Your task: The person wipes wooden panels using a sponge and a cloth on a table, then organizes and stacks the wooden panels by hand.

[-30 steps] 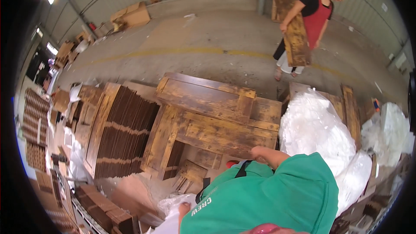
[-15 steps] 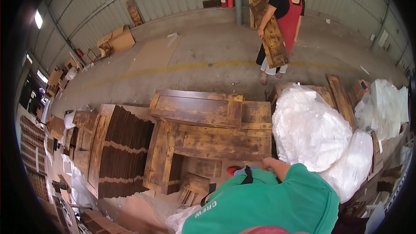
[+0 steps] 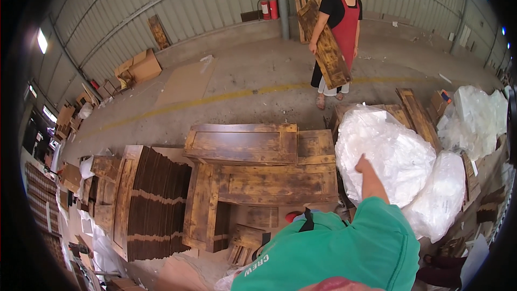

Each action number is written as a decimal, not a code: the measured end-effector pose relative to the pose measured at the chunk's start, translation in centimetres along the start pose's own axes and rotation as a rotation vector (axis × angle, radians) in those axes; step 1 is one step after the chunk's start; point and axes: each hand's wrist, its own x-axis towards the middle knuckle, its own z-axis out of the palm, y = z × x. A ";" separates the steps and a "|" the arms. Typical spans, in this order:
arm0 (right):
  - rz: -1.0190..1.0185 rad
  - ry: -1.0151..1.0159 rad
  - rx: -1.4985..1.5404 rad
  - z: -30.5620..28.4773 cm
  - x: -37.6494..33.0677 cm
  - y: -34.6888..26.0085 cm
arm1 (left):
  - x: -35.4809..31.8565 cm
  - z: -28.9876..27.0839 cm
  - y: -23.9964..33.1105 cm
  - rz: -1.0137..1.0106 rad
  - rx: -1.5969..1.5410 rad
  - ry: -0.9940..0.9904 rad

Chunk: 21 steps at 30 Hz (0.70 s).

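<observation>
My right hand (image 3: 363,163) reaches out from a green short sleeve. It is over the near left part of a large clear plastic bag (image 3: 398,151) stuffed with white packing material. One finger looks stretched out, and nothing shows in the hand. Whether it touches the bag, I cannot tell. Left of it lie brown wood-grain panels (image 3: 277,183), with another framed panel (image 3: 242,143) on top at the far side. My left hand is out of sight.
A person in a red apron (image 3: 344,27) stands beyond the bag, holding a wood-grain panel (image 3: 326,48). A tall stack of brown panels (image 3: 156,199) stands at left. A second stuffed bag (image 3: 441,199) lies at right. Fire extinguishers (image 3: 269,8) stand by the far wall.
My right hand has left the near right corner of the wood-grain panels and moved up and right over the plastic bag. The view has shifted slightly.
</observation>
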 end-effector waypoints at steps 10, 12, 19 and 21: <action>0.154 0.175 0.318 -12.3 -1.1 2.1 | 1.5 0.6 4.6 0.078 -0.060 -0.020; 0.068 0.116 0.181 -8.3 1.2 3.1 | 1.7 0.1 6.4 0.122 -0.073 -0.015; -0.657 -0.340 -0.394 7.6 -4.1 -4.6 | 0.9 0.6 7.3 0.093 -0.068 -0.019; -0.842 -0.489 -0.455 14.9 -4.5 -5.1 | 0.6 0.7 7.1 0.087 -0.055 -0.026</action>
